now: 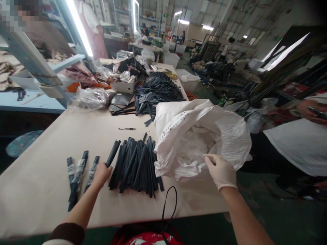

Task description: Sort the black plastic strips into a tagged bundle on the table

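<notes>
My left hand (102,174), bare, is closed around a few dark flat strips (112,153) that stick up past its fingers. Just right of it lies a spread pile of similar dark strips (138,165) on the table. To its left are several strip bundles (78,172) wrapped in clear plastic bands. My right hand (221,172), in a whitish glove, is at the near rim of a large white sack (171,136). Its thumb and fingers are pinched together; what they hold, if anything, cannot be made out. Pale, crumpled material (191,146) shows inside the sack's mouth.
A pen (127,129) lies beyond the strips on the cream-covered table (46,180). Farther back are a big heap of dark strips (160,88), a clear plastic bag (89,98) and a white box (123,86). A person in a white shirt (298,146) is at the right.
</notes>
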A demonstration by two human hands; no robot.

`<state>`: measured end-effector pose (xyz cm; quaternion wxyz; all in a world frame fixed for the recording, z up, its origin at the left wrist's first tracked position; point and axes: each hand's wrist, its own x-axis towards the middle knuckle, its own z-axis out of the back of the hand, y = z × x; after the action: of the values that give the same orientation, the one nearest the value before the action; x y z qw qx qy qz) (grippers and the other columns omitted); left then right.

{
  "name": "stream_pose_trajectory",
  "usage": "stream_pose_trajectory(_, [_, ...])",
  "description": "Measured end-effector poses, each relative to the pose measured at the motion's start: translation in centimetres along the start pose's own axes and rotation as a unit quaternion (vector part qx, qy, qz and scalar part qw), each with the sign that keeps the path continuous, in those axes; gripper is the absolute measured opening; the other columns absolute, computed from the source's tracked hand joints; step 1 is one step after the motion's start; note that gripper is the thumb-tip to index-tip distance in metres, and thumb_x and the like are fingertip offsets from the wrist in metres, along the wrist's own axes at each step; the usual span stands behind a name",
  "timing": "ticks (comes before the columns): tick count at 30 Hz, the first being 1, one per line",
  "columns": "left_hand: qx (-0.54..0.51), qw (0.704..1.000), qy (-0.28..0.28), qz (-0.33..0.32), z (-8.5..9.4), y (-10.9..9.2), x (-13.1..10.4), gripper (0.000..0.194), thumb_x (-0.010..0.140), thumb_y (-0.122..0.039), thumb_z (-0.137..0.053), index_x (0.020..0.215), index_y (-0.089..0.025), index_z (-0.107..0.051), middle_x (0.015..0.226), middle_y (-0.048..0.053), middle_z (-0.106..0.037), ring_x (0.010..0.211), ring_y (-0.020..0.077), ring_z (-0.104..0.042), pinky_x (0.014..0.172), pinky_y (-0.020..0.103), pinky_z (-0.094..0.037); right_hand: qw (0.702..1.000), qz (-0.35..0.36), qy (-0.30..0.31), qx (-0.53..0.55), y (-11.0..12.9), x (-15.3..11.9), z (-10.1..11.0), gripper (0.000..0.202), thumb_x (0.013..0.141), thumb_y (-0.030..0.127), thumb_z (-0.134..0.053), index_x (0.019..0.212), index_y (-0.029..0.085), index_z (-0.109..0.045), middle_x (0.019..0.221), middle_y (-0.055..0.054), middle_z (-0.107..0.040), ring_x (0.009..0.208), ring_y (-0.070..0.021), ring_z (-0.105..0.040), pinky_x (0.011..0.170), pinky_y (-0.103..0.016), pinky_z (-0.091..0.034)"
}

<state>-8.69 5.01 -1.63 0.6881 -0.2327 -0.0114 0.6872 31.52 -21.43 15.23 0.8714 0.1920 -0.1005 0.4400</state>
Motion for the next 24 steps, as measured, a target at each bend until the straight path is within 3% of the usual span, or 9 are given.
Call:
stream_pose_trajectory(3, [-0.083,0.995,-0.049,-0.029,1.9,-2.0,-4.8,0.031,0.076,-0.028,-0.041,0.100,-0.010,-0.049,0.078,0.009,-0.060,0.074,0.0209,-0.060,0.061,0.028,-0.045,0.992,-0.022,-0.025,0.124,1.2,-2.6,1.3,0.027,0.078,0.040,-0.050,0.085,0.020,-0.067,0.075,-0.004,-0.068,0.062,-0.0154,-0.057,0.060,-0.025,-0.040])
stream_pose_trajectory(5, [-0.213,0.973,-0.042,-0.080,2.8,-5.0,-9.6,0.027,0.078,-0.029,-0.039,0.100,-0.015,-0.047,0.064,0.000,-0.054,0.055,0.0130,-0.054,0.050,0.022,-0.041,0.978,-0.055,-0.022,0.201,2.2,-4.3,1.3,0.032,0.076,0.045,-0.051,0.084,0.019,-0.067,0.071,-0.004,-0.067,0.058,-0.0146,-0.056,0.059,-0.026,-0.041])
stream_pose_trajectory(8, [-0.423,0.893,0.092,-0.125,2.3,-11.7,-17.5,0.025,0.077,-0.039,-0.045,0.089,-0.017,-0.048,0.054,-0.006,-0.046,0.041,0.0072,-0.040,0.039,0.018,-0.031,0.927,-0.142,0.005,0.347,3.5,-6.6,0.5,0.039,0.072,0.052,-0.054,0.081,0.016,-0.066,0.067,-0.005,-0.067,0.054,-0.0146,-0.055,0.059,-0.027,-0.043])
stream_pose_trajectory(11, [-0.474,0.843,0.229,-0.114,0.0,-18.3,-23.2,0.020,0.071,-0.035,-0.054,0.076,-0.016,-0.049,0.048,-0.007,-0.043,0.036,0.0044,-0.034,0.035,0.016,-0.026,0.822,-0.270,0.057,0.497,3.9,-8.8,-0.6,0.042,0.068,0.056,-0.057,0.073,0.015,-0.064,0.063,-0.005,-0.067,0.051,-0.0142,-0.054,0.053,-0.027,-0.042])
stream_pose_trajectory(14, [-0.544,0.773,0.320,-0.067,-2.6,-22.3,-25.2,0.027,0.070,-0.040,-0.056,0.078,-0.015,-0.047,0.064,-0.002,-0.056,0.036,0.0024,-0.036,0.034,0.016,-0.025,0.721,-0.350,0.132,0.583,3.6,-11.3,-1.5,0.041,0.065,0.056,-0.060,0.070,0.016,-0.064,0.060,-0.005,-0.067,0.047,-0.0128,-0.053,0.046,-0.024,-0.037])
stream_pose_trajectory(17, [-0.587,0.728,0.351,-0.042,-4.0,-23.7,-25.1,0.033,0.064,-0.039,-0.063,0.076,-0.016,-0.044,0.071,0.000,-0.058,0.038,0.0007,-0.037,0.036,0.015,-0.027,0.684,-0.340,0.208,0.610,2.9,-13.9,-1.7,0.042,0.065,0.056,-0.061,0.076,0.015,-0.067,0.065,-0.006,-0.068,0.048,-0.0122,-0.054,0.045,-0.023,-0.034])
stream_pose_trajectory(20, [-0.567,0.741,0.351,-0.079,-4.2,-24.2,-25.1,0.031,0.060,-0.031,-0.067,0.075,-0.016,-0.043,0.062,-0.004,-0.053,0.039,0.0007,-0.036,0.037,0.014,-0.027,0.660,-0.317,0.270,0.625,2.1,-15.4,-1.1,0.043,0.064,0.055,-0.063,0.080,0.015,-0.068,0.067,-0.008,-0.069,0.051,-0.0137,-0.056,0.047,-0.024,-0.033])
stream_pose_trajectory(24, [-0.469,0.828,0.266,-0.152,-3.6,-25.2,-26.0,0.027,0.061,-0.024,-0.063,0.078,-0.018,-0.043,0.054,-0.008,-0.045,0.037,0.0027,-0.035,0.035,0.015,-0.027,0.635,-0.249,0.342,0.647,1.2,-14.9,0.4,0.041,0.067,0.051,-0.063,0.088,0.017,-0.066,0.071,-0.006,-0.068,0.060,-0.0140,-0.058,0.054,-0.024,-0.034])
